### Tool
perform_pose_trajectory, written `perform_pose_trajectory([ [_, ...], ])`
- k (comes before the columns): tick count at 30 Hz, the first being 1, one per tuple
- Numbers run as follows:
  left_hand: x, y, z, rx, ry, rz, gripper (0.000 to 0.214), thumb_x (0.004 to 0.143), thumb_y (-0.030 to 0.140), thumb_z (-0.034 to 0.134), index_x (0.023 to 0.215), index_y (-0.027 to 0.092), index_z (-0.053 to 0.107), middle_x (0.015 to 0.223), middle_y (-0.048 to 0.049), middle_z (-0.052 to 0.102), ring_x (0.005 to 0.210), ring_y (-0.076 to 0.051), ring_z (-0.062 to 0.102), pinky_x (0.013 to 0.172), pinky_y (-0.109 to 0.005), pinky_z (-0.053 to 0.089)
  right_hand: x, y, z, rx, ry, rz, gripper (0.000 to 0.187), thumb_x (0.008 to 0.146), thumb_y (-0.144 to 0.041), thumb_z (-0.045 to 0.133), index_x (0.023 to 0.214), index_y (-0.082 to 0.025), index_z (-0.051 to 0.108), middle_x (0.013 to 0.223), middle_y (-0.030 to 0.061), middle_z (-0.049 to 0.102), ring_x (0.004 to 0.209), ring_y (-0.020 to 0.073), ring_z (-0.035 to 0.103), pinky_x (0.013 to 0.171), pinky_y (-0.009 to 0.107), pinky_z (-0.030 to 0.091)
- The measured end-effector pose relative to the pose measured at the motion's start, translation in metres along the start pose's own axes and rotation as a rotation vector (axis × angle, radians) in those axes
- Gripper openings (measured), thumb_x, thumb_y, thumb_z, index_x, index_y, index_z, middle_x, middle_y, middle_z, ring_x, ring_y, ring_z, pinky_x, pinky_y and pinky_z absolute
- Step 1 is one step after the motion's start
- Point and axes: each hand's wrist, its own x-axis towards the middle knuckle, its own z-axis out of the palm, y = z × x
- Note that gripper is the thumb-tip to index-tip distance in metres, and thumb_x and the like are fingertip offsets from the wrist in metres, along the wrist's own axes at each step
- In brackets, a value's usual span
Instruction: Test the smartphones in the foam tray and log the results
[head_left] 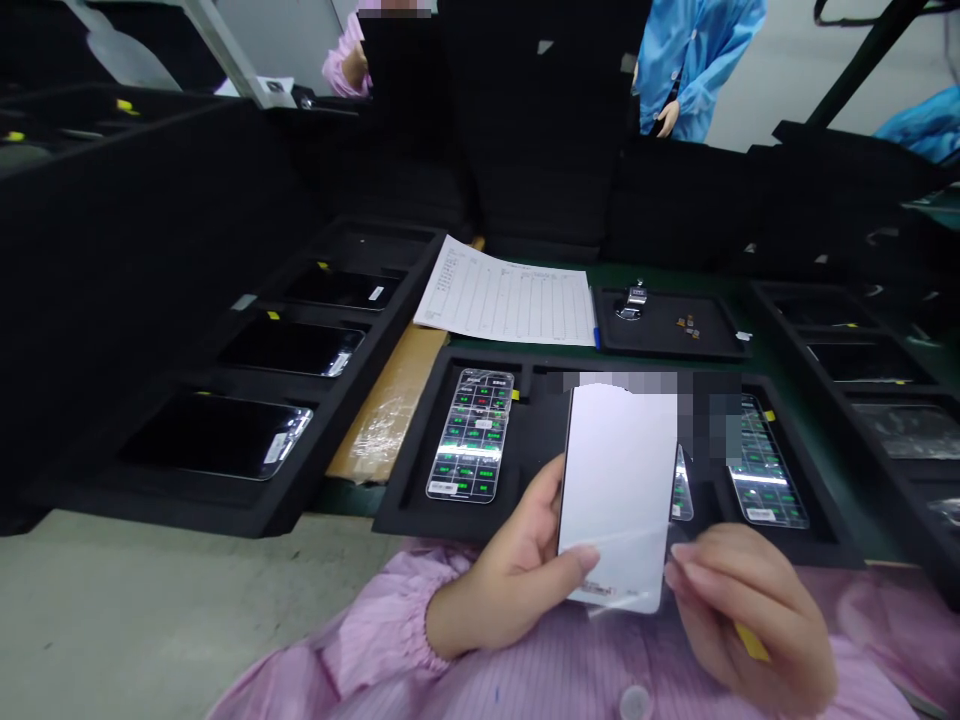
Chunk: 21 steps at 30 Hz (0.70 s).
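Observation:
My left hand grips a smartphone with a plain white lit screen, its thumb lying on the lower left of the glass. A sheet of clear film juts out past the phone's bottom edge. Beside the lower right edge, my right hand is closed in a pinch at what looks like the film's edge. A yellow tab shows under its curled fingers. Behind the held phone lies a black foam tray. In it are a left phone and a right phone with green-text grids, and a partly hidden one.
A foam tray with several dark-screened phones stands left, another tray right. Behind are a printed form, a blue pen and a small tray with small parts. Black foam stacks rise behind; people stand beyond.

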Motion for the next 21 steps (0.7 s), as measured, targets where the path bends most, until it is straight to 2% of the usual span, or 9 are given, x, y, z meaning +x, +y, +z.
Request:
perform_pose_trajectory([
  [3,-0.002,-0.002,0.001,-0.008,-0.011,-0.002,0.061,0.095,0.02,0.064,0.147,0.037,0.038,0.146,-0.0059,0.056,0.133,-0.022,0.055,0.11,-0.035,0.044,0.001,0.005,0.001,-0.072,0.048,-0.06,0.016,0.089,-0.004,0.058,0.089,-0.02,0.063,0.096,0.0048,0.067,0.09,0.0177,0.068,0.077,0.032,0.057],
  [6,-0.002,-0.003,0.002,-0.015,0.001,-0.005,0.061,0.093,0.02,0.065,0.145,0.034,0.036,0.146,-0.0067,0.055,0.134,-0.024,0.053,0.111,-0.038,0.042,0.002,0.009,-0.002,-0.141,0.014,-0.117,0.014,0.091,-0.007,0.059,0.089,-0.02,0.06,0.102,0.005,0.07,0.098,0.0187,0.066,0.08,0.033,0.054],
  [11,0.005,-0.004,0.006,0.005,0.038,0.0,0.057,0.09,0.027,0.069,0.137,0.029,0.036,0.133,-0.0075,0.063,0.12,-0.024,0.061,0.094,-0.033,0.048,0.02,0.006,-0.008,-0.177,-0.113,-0.395,0.015,0.088,-0.004,0.061,0.088,-0.018,0.066,0.084,0.0008,0.073,0.076,0.0149,0.064,0.065,0.03,0.049],
  [13,0.008,-0.005,0.007,0.042,0.081,-0.002,0.05,0.091,0.031,0.068,0.132,0.025,0.04,0.128,-0.0075,0.065,0.115,-0.024,0.063,0.09,-0.032,0.048,0.031,0.003,-0.007,-0.092,-0.194,-0.39,0.027,0.089,-0.003,0.058,0.11,-0.017,0.067,0.073,-0.0013,0.069,0.064,0.015,0.06,0.056,0.03,0.047],
  [15,0.012,-0.005,0.009,0.069,0.145,0.003,0.042,0.094,0.035,0.065,0.129,0.023,0.046,0.127,-0.0081,0.065,0.113,-0.024,0.063,0.09,-0.034,0.048,0.043,0.0,-0.004,0.018,-0.259,-0.266,0.056,0.092,-0.005,0.052,0.146,-0.019,0.046,0.065,-0.0047,0.063,0.053,0.0152,0.054,0.05,0.03,0.045],
  [17,0.016,-0.006,0.011,0.067,0.205,0.005,0.038,0.095,0.037,0.062,0.128,0.023,0.05,0.128,-0.0077,0.064,0.111,-0.024,0.063,0.09,-0.035,0.049,0.053,0.0,-0.001,0.118,-0.327,-0.029,0.072,0.096,-0.009,0.05,0.16,-0.025,0.022,0.062,-0.0069,0.06,0.049,0.0143,0.052,0.047,0.027,0.045],
  [18,0.018,-0.006,0.011,0.056,0.219,0.01,0.04,0.094,0.037,0.063,0.13,0.023,0.05,0.127,-0.007,0.064,0.111,-0.024,0.063,0.089,-0.035,0.049,0.058,0.001,0.0,0.173,-0.378,0.109,0.073,0.097,-0.011,0.05,0.161,-0.028,0.02,0.063,-0.0069,0.061,0.049,0.0135,0.054,0.047,0.026,0.047],
  [19,0.021,-0.006,0.012,0.045,0.229,0.014,0.042,0.093,0.037,0.064,0.131,0.024,0.05,0.126,-0.0063,0.065,0.111,-0.025,0.063,0.089,-0.036,0.049,0.064,0.002,0.0,0.236,-0.427,0.255,0.07,0.098,-0.013,0.051,0.16,-0.03,0.025,0.065,-0.0065,0.064,0.049,0.0124,0.054,0.047,0.024,0.048],
  [21,0.025,-0.006,0.012,0.028,0.264,0.016,0.047,0.091,0.036,0.066,0.134,0.026,0.051,0.125,-0.0053,0.066,0.114,-0.025,0.061,0.093,-0.037,0.048,0.075,0.006,0.0,0.382,-0.534,0.526,0.058,0.098,-0.019,0.054,0.153,-0.029,0.043,0.066,-0.0053,0.067,0.044,0.0098,0.05,0.042,0.021,0.045],
])
